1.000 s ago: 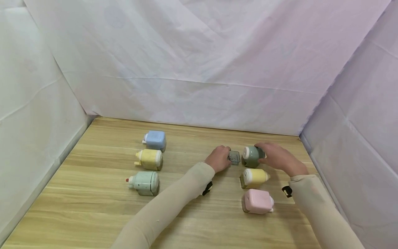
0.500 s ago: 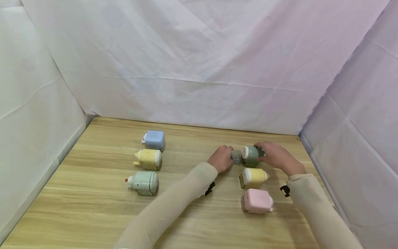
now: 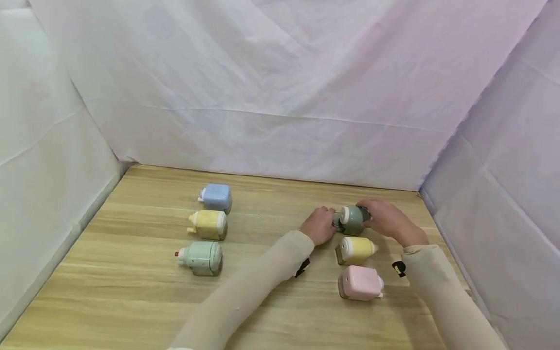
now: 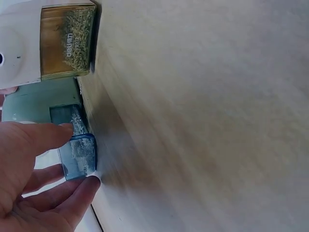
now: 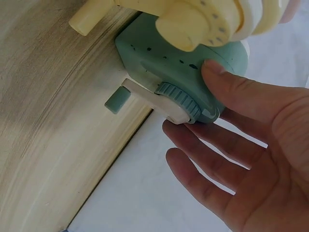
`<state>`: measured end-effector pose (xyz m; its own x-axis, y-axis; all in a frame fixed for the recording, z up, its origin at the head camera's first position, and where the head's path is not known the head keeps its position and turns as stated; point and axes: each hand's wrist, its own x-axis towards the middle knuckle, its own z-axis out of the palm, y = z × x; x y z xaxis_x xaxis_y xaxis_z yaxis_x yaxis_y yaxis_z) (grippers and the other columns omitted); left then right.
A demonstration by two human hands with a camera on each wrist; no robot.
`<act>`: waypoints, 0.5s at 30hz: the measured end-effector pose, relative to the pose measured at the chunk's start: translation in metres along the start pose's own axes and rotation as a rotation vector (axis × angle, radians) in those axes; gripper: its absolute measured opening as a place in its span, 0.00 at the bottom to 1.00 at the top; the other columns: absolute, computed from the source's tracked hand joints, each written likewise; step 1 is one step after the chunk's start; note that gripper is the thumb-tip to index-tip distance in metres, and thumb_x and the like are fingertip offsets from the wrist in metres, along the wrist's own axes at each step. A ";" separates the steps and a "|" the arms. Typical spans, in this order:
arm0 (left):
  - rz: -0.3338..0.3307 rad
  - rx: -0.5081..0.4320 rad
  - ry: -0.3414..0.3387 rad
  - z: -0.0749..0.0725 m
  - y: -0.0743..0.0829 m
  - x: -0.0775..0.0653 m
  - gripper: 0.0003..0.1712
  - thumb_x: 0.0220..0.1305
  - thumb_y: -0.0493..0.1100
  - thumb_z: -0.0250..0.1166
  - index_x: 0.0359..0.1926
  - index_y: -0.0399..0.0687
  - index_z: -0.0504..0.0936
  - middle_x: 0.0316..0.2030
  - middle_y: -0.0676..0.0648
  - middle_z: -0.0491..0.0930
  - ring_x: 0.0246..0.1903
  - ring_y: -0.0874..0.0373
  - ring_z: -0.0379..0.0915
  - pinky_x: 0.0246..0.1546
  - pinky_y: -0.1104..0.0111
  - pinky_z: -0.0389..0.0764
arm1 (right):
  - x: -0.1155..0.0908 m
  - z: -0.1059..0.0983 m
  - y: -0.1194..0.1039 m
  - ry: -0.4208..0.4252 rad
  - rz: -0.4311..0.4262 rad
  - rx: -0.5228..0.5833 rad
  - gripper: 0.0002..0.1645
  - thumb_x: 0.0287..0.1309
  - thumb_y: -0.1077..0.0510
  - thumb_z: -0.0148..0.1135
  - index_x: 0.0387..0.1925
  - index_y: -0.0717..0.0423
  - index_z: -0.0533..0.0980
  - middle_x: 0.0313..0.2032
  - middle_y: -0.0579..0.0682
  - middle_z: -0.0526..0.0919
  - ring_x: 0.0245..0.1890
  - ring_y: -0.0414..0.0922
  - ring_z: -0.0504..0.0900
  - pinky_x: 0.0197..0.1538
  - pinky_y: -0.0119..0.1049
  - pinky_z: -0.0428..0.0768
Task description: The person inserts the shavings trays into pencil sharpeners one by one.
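A dark green pencil sharpener [image 3: 353, 220] stands at the back right of the table, its crank handle [image 5: 145, 99] pointing toward the right hand. My right hand [image 3: 391, 222] grips its crank end, thumb on one side and fingers on the other. My left hand [image 3: 318, 225] pinches the clear shavings drawer [image 4: 79, 157] between thumb and fingers. This drawer holds grey shavings and sits partly inside the slot at the sharpener's base. Just in front stands a yellow and white pencil sharpener [image 3: 358, 249], its own drawer part full of shavings.
A pink sharpener [image 3: 362, 283] stands nearest on the right. On the left are a blue sharpener [image 3: 217, 197], a yellow sharpener [image 3: 210, 224] and a light green sharpener [image 3: 203, 257] in a column. White cloth [image 3: 280, 97] hangs behind the wooden table [image 3: 109, 291] and at both sides.
My left hand has moved right, sliding the shavings drawer from beside the green pencil sharpener partly into its base. The right hand keeps its grip on the sharpener.
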<state>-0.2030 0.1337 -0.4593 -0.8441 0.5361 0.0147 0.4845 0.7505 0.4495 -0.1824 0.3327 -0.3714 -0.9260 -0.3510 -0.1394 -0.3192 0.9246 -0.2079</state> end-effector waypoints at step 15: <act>0.012 0.027 0.024 0.005 0.013 0.002 0.24 0.77 0.47 0.69 0.64 0.38 0.79 0.53 0.40 0.87 0.55 0.51 0.86 0.55 0.68 0.87 | 0.000 0.003 -0.001 0.032 -0.028 -0.025 0.29 0.57 0.68 0.79 0.60 0.68 0.80 0.54 0.66 0.87 0.55 0.64 0.86 0.57 0.61 0.84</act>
<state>-0.1972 0.1468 -0.4575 -0.8435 0.5356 0.0412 0.4998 0.7545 0.4252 -0.1812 0.3315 -0.3738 -0.9227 -0.3718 -0.1024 -0.3493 0.9182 -0.1865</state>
